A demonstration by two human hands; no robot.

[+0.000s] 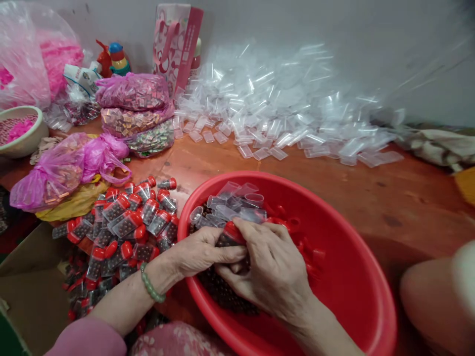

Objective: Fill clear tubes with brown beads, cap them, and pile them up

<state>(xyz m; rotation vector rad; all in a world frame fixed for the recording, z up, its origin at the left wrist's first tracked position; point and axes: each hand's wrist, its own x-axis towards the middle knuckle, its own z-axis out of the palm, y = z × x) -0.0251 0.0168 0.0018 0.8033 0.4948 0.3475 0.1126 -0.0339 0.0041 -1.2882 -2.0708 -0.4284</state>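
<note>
Over a large red basin (356, 247), my left hand (202, 249) and my right hand (269, 264) meet around a small clear container (227, 238) with a red cap and dark contents. Fingers of both hands are closed on it, hiding its lower part. Inside the basin, empty clear containers (230, 202) lie at the back left, dark beads (226, 291) at the lower left, and red caps (313, 254) toward the middle. To the left of the basin is a pile of capped containers (126, 222) filled with dark beads.
A large heap of clear containers (274, 109) lies against the wall. Pink bags (133, 94) of small packets and a white bowl (27, 141) stand at the left. A cardboard box (29, 277) is at the lower left. Someone's bare knee (430, 291) shows at the right.
</note>
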